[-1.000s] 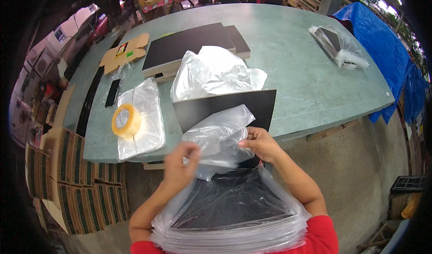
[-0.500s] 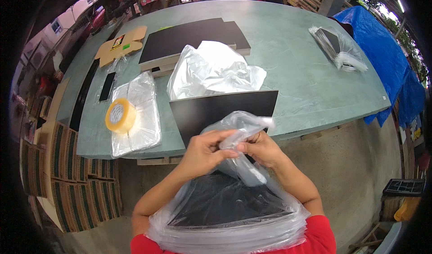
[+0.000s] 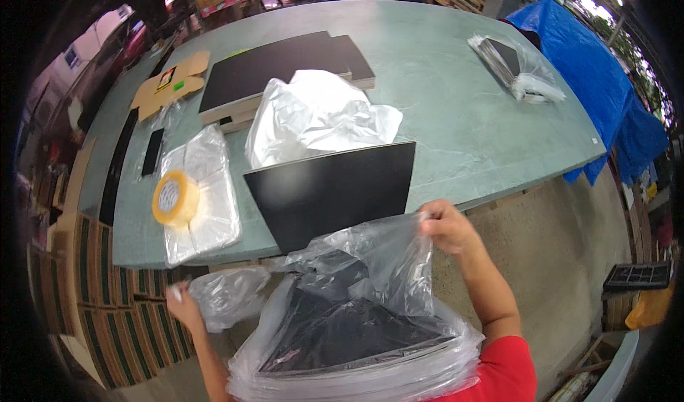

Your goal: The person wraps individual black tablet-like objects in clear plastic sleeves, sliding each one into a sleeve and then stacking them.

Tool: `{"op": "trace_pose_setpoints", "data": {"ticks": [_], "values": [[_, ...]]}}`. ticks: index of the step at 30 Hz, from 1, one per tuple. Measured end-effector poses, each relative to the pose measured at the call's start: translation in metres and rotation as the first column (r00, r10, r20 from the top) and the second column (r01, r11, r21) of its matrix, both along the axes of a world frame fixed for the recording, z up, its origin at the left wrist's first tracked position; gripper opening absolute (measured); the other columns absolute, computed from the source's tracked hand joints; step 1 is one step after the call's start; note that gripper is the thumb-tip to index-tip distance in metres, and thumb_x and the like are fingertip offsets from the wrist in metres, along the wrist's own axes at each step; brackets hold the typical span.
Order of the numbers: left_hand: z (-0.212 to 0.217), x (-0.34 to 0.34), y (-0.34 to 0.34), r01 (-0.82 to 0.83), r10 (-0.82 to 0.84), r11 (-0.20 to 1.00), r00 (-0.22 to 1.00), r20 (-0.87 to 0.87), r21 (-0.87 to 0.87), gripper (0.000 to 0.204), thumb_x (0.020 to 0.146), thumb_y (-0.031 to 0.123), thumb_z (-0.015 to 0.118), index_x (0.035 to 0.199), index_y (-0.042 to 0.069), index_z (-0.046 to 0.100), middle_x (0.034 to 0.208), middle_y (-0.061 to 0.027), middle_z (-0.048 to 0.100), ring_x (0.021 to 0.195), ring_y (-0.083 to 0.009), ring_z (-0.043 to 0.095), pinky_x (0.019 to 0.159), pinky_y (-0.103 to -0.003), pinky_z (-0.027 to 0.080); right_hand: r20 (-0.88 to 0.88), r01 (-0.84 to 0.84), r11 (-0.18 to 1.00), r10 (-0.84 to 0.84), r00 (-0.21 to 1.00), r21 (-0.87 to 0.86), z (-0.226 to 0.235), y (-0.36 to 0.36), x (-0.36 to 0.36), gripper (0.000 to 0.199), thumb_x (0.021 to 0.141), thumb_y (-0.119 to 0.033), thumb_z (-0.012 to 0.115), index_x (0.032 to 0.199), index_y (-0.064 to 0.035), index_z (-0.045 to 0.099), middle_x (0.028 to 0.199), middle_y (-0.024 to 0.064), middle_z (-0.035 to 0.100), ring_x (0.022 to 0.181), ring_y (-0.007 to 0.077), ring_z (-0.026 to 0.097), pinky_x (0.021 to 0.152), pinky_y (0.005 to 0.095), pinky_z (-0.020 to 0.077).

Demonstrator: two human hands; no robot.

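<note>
A large clear plastic bag [image 3: 239, 291] is pulled wide in front of me, with dark flat sheets [image 3: 342, 331] showing through it. My left hand [image 3: 184, 306], down at the left beyond the table edge, has closed fingers on one side of the bag's mouth. Higher up at the right, my right hand [image 3: 447, 229] pinches the other side. Just beyond the bag, a black board [image 3: 342, 192] stands tilted upright at the table's near edge, its lower part hidden by the plastic. Crumpled white plastic [image 3: 320, 117] lies behind that board.
On the green table [image 3: 463, 138] lie stacked black boards [image 3: 278, 64], flattened cardboard [image 3: 171, 85], and a roll of tape [image 3: 175, 199] on folded clear bags [image 3: 214, 188]. A bagged bundle [image 3: 516, 71] sits far right, near a blue tarp [image 3: 570, 74]. Stacked cartons [image 3: 121, 295] stand lower left.
My hands, close together on the gathered plastic before, have moved apart, the left down and leftward, the right slightly rightward. The bag's mouth is now spread wide between them.
</note>
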State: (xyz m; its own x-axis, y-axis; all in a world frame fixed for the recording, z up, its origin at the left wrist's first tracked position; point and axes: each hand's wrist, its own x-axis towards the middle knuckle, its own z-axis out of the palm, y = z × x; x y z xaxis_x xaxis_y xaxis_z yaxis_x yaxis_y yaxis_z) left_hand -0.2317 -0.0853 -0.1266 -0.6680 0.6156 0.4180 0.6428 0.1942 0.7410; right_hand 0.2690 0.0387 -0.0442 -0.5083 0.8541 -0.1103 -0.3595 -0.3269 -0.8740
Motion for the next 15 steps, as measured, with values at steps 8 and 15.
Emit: {"op": "trace_pose_setpoints", "data": {"ticks": [8, 15], "values": [[0.150, 0.227, 0.077, 0.938, -0.809, 0.344, 0.323, 0.491, -0.050, 0.015, 0.072, 0.017, 0.060, 0.070, 0.003, 0.056, 0.066, -0.0008, 0.055, 0.064, -0.0067, 0.049, 0.059, -0.021, 0.039, -0.294, -0.180, 0.974, 0.133, 0.946, -0.139, 0.011, -0.011, -0.107, 0.020, 0.070, -0.020, 0.068, 0.064, -0.0095, 0.051, 0.062, -0.0036, 0.051, 0.054, 0.0049, 0.045, 0.051, 0.0188, 0.0375], [0.092, 0.094, 0.098, 0.539, -0.467, 0.823, 0.822, 0.326, -0.179, 0.008, 0.072, 0.008, 0.055, 0.071, 0.000, 0.054, 0.063, -0.0044, 0.053, 0.059, -0.0089, 0.046, 0.054, -0.025, 0.040, -0.402, -0.065, 0.998, 0.060, 0.914, 0.001, 0.030, -0.014, -0.060, 0.014, 0.077, -0.019, 0.058, 0.072, -0.0062, 0.054, 0.065, 0.0002, 0.050, 0.066, 0.0121, 0.048, 0.064, 0.0259, 0.0387]]}}
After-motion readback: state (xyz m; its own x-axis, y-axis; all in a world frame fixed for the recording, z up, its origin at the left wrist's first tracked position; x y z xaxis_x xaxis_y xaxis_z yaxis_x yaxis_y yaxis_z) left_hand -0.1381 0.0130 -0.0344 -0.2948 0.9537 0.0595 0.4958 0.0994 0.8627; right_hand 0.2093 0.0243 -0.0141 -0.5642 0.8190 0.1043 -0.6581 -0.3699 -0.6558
